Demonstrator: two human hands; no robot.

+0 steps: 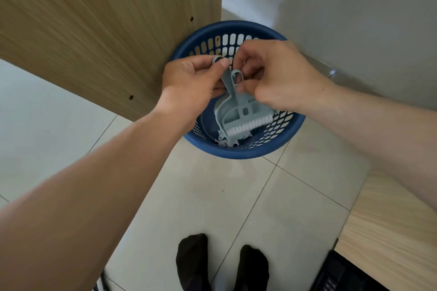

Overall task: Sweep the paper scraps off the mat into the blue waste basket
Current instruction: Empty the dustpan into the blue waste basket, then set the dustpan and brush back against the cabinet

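Both hands over the round blue slotted plastic waste basket: left hand pinching the grey-blue plastic dustpan handle, right hand pinching the matching white-bristled brush. White paper scraps lying inside the basket, below the brush.

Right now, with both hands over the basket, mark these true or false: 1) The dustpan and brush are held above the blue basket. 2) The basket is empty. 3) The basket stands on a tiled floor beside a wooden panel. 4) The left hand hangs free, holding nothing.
1) True: the dustpan and brush hang over the blue basket.
2) False: paper scraps lie inside it.
3) True: it sits on the tiled floor against the wooden panel.
4) False: the left hand pinches the dustpan's handle loop; the right hand holds the brush handle.
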